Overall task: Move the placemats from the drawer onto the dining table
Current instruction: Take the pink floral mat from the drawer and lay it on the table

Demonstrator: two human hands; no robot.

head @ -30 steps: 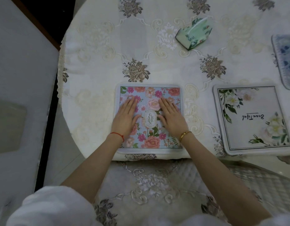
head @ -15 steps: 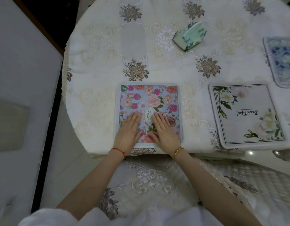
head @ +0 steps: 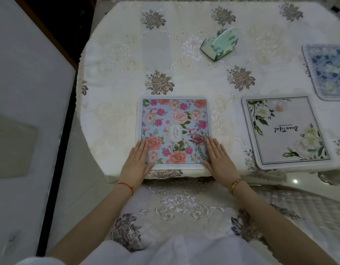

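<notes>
Placemat point(head: 175, 129) lies flat, lettering reading sideways.

A green tissue pack point(head: 219, 44) lies upper centre on the embroidered cream tablecloth point(head: 127, 54); a white panel point(head: 22, 73) fills the left.

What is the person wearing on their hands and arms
Both forearms are bare. The left hand has a thin red string bracelet at the wrist; the right hand has a gold bangle. White sleeves show only at the bottom edge. No gloves or rings are visible.
</notes>
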